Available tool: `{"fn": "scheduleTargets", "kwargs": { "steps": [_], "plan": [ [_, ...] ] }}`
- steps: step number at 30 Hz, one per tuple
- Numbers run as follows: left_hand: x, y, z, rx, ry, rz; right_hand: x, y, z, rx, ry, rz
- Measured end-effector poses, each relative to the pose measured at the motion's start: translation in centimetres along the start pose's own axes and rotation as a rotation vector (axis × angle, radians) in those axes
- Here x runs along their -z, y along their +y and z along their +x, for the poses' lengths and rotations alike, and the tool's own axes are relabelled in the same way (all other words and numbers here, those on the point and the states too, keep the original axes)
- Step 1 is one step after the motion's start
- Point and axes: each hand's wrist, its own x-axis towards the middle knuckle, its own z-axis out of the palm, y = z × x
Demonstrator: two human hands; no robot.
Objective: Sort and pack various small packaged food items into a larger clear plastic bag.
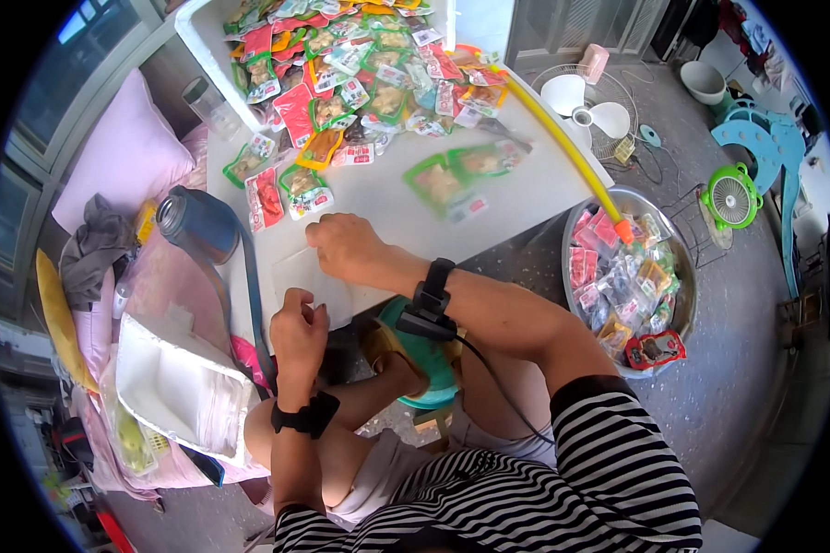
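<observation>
A clear plastic bag (328, 294) lies flat at the near edge of the white table (401, 238), between my hands. My left hand (299, 335) has its fingers curled at the bag's lower left side and appears to pinch it. Above the bag, my right hand (346, 249) is bent into a loose fist; its fingertips are turned away, so any grip is hidden. Beyond it lie a red snack packet (265, 199) and a green-edged packet (306, 190). Two green-edged packets, one nearer (434, 183) and one farther (483, 160), look motion-blurred.
A white foam box (211, 66) spills mixed packets (380, 76) onto the table. A yellow tube (560, 142) slants over a metal basin (692, 304) of filled bags. At left are a blue flask (200, 225) and another foam box (155, 373). A fan (584, 116) lies right.
</observation>
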Motion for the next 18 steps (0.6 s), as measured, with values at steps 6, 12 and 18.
{"fn": "scheduleTargets", "kwargs": {
  "steps": [6, 12, 18],
  "plan": [
    [2.6, 1.3, 0.8, -0.323, 0.499, 0.344, 1.9, -1.5, -0.8, 0.067, 0.148, 0.447],
    [-1.1, 0.6, -0.4, -0.386, 0.219, 0.487, -1.0, 4.1, -1.6, 0.119, -0.130, 0.039],
    [-3.1, -0.9, -0.9, -0.175, -0.069, 0.452, 0.3, 5.8, 1.4, -0.113, -0.418, -0.197]
  ]
}}
